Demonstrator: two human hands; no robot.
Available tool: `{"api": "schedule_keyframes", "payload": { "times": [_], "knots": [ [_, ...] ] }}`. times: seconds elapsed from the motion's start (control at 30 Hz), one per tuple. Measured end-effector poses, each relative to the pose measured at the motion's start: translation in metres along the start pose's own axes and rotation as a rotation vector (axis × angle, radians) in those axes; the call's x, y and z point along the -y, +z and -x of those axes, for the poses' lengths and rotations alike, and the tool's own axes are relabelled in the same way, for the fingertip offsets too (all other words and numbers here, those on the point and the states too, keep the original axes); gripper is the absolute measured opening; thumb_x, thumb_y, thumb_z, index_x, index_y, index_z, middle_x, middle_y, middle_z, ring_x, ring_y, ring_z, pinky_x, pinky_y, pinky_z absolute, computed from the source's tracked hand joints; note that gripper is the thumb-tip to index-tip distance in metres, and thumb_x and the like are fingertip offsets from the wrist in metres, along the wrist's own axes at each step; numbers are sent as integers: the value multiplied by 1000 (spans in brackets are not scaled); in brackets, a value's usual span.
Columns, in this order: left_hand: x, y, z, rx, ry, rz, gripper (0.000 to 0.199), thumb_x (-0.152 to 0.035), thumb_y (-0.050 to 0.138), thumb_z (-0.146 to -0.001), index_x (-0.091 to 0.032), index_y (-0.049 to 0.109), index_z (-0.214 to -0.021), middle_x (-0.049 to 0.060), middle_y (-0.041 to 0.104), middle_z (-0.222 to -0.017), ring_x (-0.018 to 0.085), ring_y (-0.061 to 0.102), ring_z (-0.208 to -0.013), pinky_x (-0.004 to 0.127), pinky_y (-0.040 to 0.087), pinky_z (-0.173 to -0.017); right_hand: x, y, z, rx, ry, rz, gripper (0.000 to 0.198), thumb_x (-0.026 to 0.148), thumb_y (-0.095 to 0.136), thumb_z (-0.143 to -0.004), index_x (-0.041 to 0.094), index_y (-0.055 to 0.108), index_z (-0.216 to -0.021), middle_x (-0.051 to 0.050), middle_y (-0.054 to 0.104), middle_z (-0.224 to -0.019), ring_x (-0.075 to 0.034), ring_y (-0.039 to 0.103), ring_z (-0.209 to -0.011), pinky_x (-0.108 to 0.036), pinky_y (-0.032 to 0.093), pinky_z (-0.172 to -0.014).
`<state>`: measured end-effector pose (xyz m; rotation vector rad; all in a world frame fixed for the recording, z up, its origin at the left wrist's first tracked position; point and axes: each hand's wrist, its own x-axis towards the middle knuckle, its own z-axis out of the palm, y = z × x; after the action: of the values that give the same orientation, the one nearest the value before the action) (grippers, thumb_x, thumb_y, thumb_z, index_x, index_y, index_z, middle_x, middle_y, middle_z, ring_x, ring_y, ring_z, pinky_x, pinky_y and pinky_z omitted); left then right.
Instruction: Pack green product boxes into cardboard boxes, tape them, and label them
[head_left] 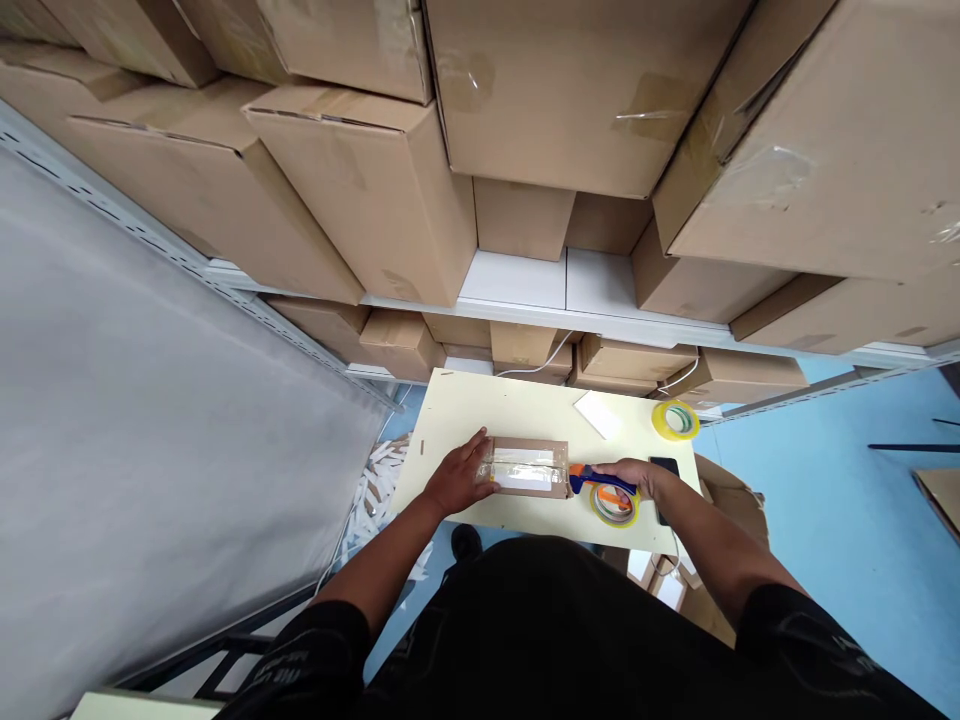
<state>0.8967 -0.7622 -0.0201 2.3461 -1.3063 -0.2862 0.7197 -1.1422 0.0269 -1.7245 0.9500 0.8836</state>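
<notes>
A small cardboard box (pixel 529 490) lies on the pale yellow table (pixel 450 400), with clear tape and white label paper across its top. My left hand (pixel 461 475) grips the box at its left end, thumb on the near side and fingers on the far side. In my right hand (pixel 630 472) is a blue and orange tape dispenser (pixel 581 478), loaded with a roll of clear yellowish tape. The dispenser's head meets the right end of the box. Part of its handle is hidden by my fingers.
A spare tape roll (pixel 676 420) and a white paper (pixel 598 414) lie toward the table's back. A dark phone (pixel 664 465) sits by my right wrist. Shelves of cardboard boxes (pixel 360 190) rise behind; paper strips (pixel 379 490) litter the floor at left.
</notes>
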Motion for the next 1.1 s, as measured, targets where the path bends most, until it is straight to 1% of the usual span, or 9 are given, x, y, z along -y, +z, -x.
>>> {"api": "schedule_keyframes", "payload": {
  "times": [0.13, 0.23, 0.3, 0.4, 0.57, 0.73, 0.87, 0.97, 1.1],
  "knots": [
    [0, 0, 1, -2, -4, 10, 98, -57, 72, -87, -21, 26, -166, 16, 22, -172, 37, 47, -146, 51, 45, -117, -24, 16, -3, 124, 128, -327, 50, 67, 64, -89, 18, 70, -86, -12, 79, -85, -24, 75, -77, -33, 61, -70],
    [0, -1, 1, 7, -15, 17, 97, -58, 71, -88, -22, 26, -166, 15, 22, -173, 36, 45, -148, 51, 44, -118, -36, 27, -4, 40, 138, -399, 49, 66, 64, -90, 17, 69, -86, -12, 79, -91, -23, 76, -81, -31, 60, -71],
    [0, -2, 0, 12, -19, 18, 97, -58, 71, -88, -22, 26, -166, 16, 21, -173, 36, 43, -149, 51, 44, -118, -43, 29, 1, -91, 87, -321, 54, 70, 62, -89, 16, 69, -84, -13, 79, -92, -23, 75, -80, -29, 57, -70],
    [0, -3, 0, 8, -14, 20, 96, -58, 70, -89, -23, 25, -166, 15, 20, -173, 35, 40, -152, 50, 43, -119, -53, 30, 13, -343, 6, -15, 63, 77, 51, -91, 17, 70, -84, -13, 78, -90, -25, 74, -83, -29, 53, -68],
    [2, -7, 2, 2, 5, 33, 96, -55, 70, -90, -24, 21, -167, 14, 17, -174, 35, 39, -152, 49, 43, -120, -61, 53, 19, -664, -63, 437, 45, 51, 46, -100, 15, 69, -113, -17, 76, -106, -30, 71, -103, -35, 50, -86],
    [3, -14, 2, 2, 44, 26, 81, -49, 57, -100, -23, 21, -167, 15, 15, -174, 33, 31, -156, 50, 38, -123, -61, 88, -6, -722, -124, 586, 40, 40, 45, -102, 14, 70, -118, -18, 75, -112, -31, 65, -116, -41, 33, -116],
    [0, -17, 1, -20, 22, 22, 77, -49, 55, -100, -24, 24, -166, 14, 9, -175, 35, 25, -158, 54, 37, -123, -63, 98, -11, -722, -144, 606, 42, 39, 45, -101, 12, 71, -120, -20, 75, -112, -34, 62, -121, -47, 25, -121],
    [-4, -14, 6, -62, -55, 70, 87, -53, 63, -96, -23, 21, -166, 16, 7, -175, 38, 21, -159, 58, 35, -124, -62, 97, 3, -793, -154, 536, 44, 37, 50, -97, 10, 68, -126, -24, 71, -122, -39, 56, -129, -53, 28, -118],
    [-8, -4, 21, -142, -268, 331, 101, -51, 68, -92, -24, 6, -167, 20, 17, -172, 37, 37, -153, 55, 45, -116, -50, 103, 24, -847, -426, 368, 50, 36, 50, -96, 14, 61, -139, -20, 63, -140, -36, 49, -138, -51, 32, -120]
  ]
}}
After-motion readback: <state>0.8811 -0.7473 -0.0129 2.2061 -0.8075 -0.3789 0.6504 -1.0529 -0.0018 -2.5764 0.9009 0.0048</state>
